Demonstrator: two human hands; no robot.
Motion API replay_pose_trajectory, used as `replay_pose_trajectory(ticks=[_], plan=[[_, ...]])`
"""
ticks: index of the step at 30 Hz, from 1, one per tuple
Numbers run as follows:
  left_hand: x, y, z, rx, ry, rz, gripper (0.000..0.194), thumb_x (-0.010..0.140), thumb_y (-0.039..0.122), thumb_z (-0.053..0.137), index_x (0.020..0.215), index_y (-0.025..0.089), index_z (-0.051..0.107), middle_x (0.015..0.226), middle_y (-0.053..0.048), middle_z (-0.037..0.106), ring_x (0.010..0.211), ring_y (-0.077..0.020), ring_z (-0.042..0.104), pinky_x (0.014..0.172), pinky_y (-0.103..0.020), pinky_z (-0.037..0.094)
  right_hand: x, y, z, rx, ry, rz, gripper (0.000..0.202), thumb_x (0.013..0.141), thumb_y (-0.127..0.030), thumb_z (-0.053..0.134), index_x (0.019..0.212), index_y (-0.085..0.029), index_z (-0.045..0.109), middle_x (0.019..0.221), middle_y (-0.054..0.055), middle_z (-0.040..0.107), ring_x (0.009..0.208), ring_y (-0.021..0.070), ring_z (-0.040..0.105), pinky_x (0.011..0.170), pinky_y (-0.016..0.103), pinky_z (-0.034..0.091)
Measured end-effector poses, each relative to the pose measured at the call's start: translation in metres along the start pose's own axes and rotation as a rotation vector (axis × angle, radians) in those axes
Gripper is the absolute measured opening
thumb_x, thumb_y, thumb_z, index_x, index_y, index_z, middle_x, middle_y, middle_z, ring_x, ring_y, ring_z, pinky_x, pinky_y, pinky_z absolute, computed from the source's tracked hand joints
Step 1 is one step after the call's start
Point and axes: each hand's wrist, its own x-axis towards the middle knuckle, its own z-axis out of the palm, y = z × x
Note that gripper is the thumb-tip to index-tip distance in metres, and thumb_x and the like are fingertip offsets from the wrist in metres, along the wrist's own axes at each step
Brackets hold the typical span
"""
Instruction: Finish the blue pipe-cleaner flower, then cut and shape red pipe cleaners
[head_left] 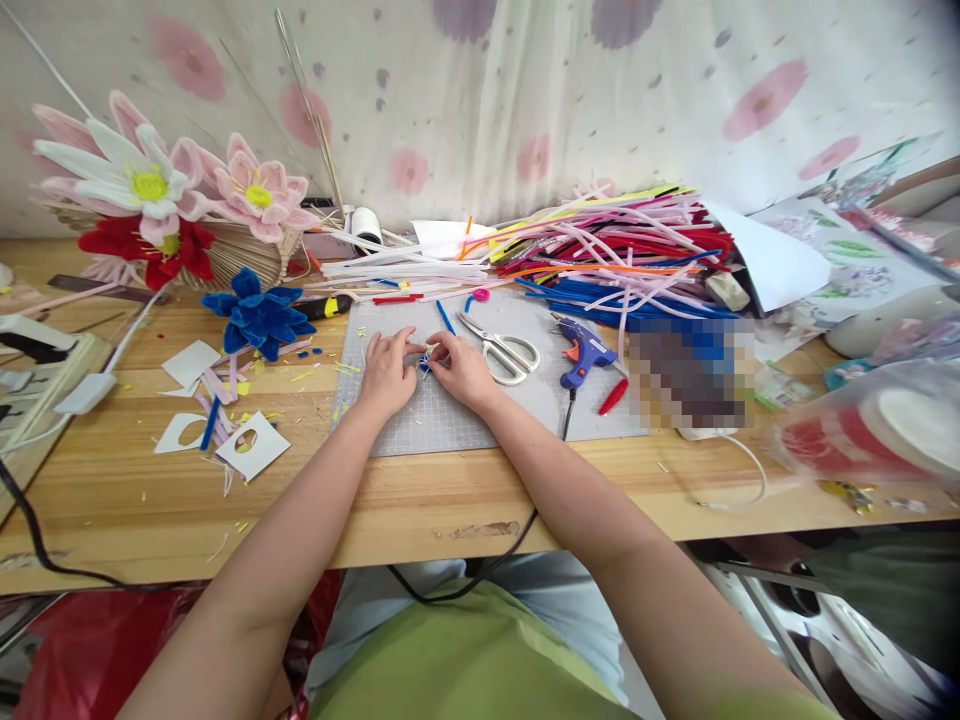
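Over the grey cutting mat (409,430), my left hand (388,372) and my right hand (457,368) meet with bent fingers. Between their fingertips is a small blue-and-yellow piece (424,364), mostly covered, so its exact kind is unclear. Just right of my right hand lie scissors (511,352) with white handles, blades pointing up and left. Beyond my hands are a short blue pipe cleaner (445,317) and a small pink coil (481,295). A blue glue gun (583,352) rests on the mat's right part, near a red piece (613,396).
A heap of coloured pipe cleaners (600,240) spans the back. A blue fuzzy flower (259,313) and pink and white flowers (142,180) stand left, near cut white cards (255,447) and scraps. A power strip (49,375) sits far left; a bagged cup (877,430) stands right.
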Motion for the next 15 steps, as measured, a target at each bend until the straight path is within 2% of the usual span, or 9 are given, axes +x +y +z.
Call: replay_pose_trajectory(ticks=[7,15], plan=[[0.0014,-0.0015,0.0026,-0.009,-0.046,-0.031,0.06,0.069,0.002,0.044,0.127,0.016,0.044,0.109,-0.004,0.07,0.116,-0.0236,0.05,0.109,-0.047,0.027,0.0001,0.0015,0.0008,0.012,0.006,-0.011,0.026,0.078,-0.012,0.054,0.103,-0.019,0.054,0.083,0.001,0.067,0.084,0.0177,0.057,0.078,0.03,0.044],[-0.0005,-0.0006,0.0001,-0.021,-0.02,-0.017,0.069,0.067,0.001,0.044,0.134,0.016,0.038,0.115,-0.006,0.067,0.12,-0.0246,0.046,0.108,-0.046,0.03,0.0002,0.0004,-0.0003,0.005,0.006,-0.013,0.027,0.077,-0.01,0.053,0.102,-0.02,0.055,0.081,0.0,0.067,0.083,0.0174,0.057,0.077,0.03,0.044]])
